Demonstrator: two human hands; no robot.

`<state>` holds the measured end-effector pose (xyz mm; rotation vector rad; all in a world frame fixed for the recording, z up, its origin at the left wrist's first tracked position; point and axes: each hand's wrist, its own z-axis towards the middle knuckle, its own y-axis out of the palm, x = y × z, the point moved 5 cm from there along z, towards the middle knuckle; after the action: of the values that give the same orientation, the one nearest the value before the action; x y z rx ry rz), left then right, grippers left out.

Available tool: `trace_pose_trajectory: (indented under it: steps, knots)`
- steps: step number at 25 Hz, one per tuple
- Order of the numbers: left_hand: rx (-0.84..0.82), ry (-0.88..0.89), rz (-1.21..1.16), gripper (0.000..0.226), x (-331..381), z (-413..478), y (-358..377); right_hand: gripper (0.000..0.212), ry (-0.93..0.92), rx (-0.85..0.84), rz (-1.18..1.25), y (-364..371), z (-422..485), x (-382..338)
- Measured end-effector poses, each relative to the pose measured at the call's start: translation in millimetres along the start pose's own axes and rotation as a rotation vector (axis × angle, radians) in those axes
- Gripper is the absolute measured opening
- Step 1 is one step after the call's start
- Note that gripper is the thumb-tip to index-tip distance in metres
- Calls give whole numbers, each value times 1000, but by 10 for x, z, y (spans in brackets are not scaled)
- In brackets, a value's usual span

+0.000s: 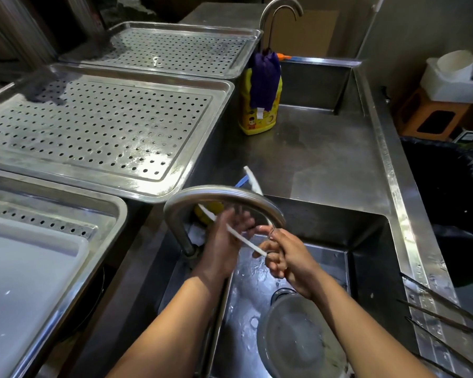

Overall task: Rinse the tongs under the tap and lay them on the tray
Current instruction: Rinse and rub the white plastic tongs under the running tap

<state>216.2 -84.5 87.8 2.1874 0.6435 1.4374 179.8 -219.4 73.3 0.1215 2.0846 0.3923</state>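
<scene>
White tongs (pixel 245 239) are held over the near sink (pixel 366 255), right under the spout of the curved steel tap (pixel 219 193). One white arm runs across my left palm and the other rises behind the tap. My left hand (pixel 227 244) wraps around the tongs near their middle. My right hand (pixel 287 253) pinches the near end of the white arm where water falls from the spout. A perforated steel tray (pixel 99 129) lies to the left, with a second tray (pixel 175 49) behind it.
A clear glass bowl (pixel 292 339) sits in the sink below my right arm. A yellow soap bottle (pixel 260 105) with a purple cloth stands by the far sink. A white board (pixel 25 282) lies in the nearest left tray. Thin metal rods (pixel 443 315) lie at the right edge.
</scene>
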Motion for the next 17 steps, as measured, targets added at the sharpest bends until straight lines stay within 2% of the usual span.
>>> trace_pose_trajectory:
  steps: [3,6,9,13,17]
  knots:
    - [97,35,293,15,-361,-96,100,54,-167,22,-48,-85,-82,-72]
    - [100,-10,330,16,-586,-138,170,36,-194,2,-98,-170,-228,-26]
    - [100,-66,313,21,-581,-107,211,33,-186,26,-61,-253,-295,46]
    - [170,-132,141,26,-401,-25,179,30,-161,-31,-113,-215,-295,93]
    - [10,-168,-253,21,-220,-117,45,30,-125,-75,-188,-161,-243,92]
